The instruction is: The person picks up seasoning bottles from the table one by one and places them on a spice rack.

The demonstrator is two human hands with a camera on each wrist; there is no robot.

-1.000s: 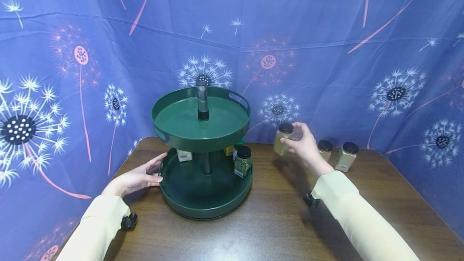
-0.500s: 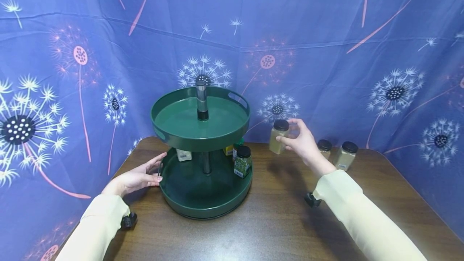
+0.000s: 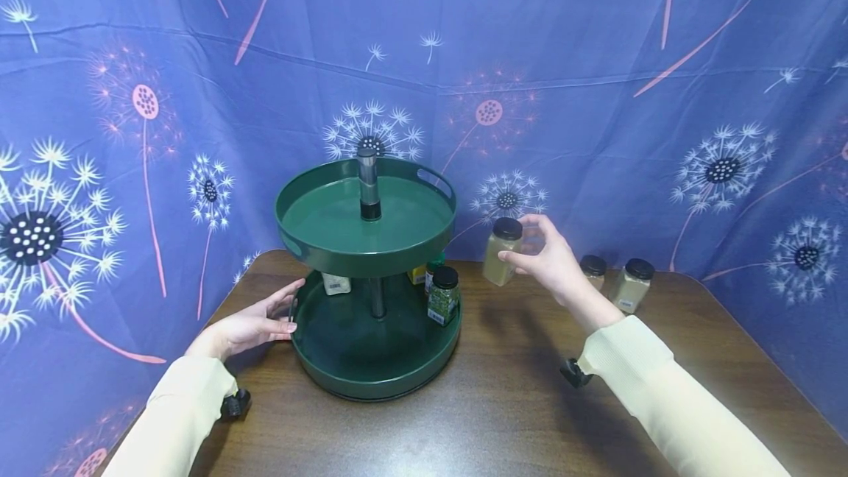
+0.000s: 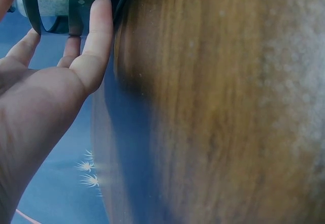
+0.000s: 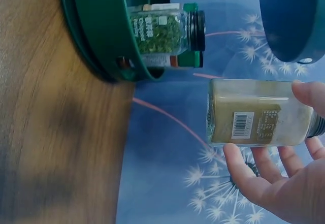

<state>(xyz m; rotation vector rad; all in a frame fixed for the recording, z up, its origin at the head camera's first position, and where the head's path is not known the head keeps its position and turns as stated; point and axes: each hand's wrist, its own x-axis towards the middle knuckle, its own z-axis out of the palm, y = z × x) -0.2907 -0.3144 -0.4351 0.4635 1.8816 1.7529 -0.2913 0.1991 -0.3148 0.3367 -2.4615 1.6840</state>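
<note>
My right hand (image 3: pixel 548 262) pinches a square clear spice jar (image 3: pixel 500 255) with a black lid, held above the table to the right of the green two-tier tray stand (image 3: pixel 366 263). Tan powder partly fills this jar (image 5: pixel 259 115) in the right wrist view, where fingers and thumb take it from opposite sides. Against the left side of the lower tray (image 3: pixel 377 389), my left hand (image 3: pixel 248 326) rests with its fingers extended. The left wrist view shows those fingers (image 4: pixel 99 31) touching the tray's outer wall.
A jar of green herbs (image 3: pixel 443 297) stands at the lower tray's right, with other containers behind it. A white-filled container (image 3: pixel 336 283) sits at the tray's back left. Two powder jars (image 3: pixel 632 285) stand on the wooden table (image 3: pixel 464 418) beyond my right wrist. Patterned blue cloth (image 3: pixel 563 57) hangs behind.
My right hand has carried the powder jar a short way left, closer to the tray stand. The left hand and the stand have stayed in place.
</note>
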